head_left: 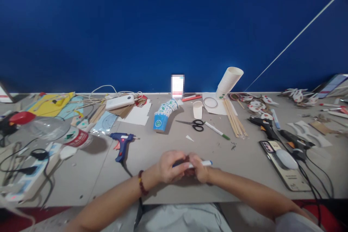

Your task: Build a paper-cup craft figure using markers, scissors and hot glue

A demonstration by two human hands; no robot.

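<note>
My left hand and my right hand are together above the near part of the table, both closed on a white marker pen. Its blue end points right, past my right hand. A dark blue part of it shows at my left fingers; the rest lies hidden behind the fingers. Ahead of the hands are black-handled scissors, a white marker with a green end and a small white paper scrap. Beyond the scissors stands a single white paper cup.
Left of the hands lies a blue glue gun with its cord. Blue patterned cups, stacked white cups and wooden sticks are further back. A phone and black glue guns lie right; a bottle is left.
</note>
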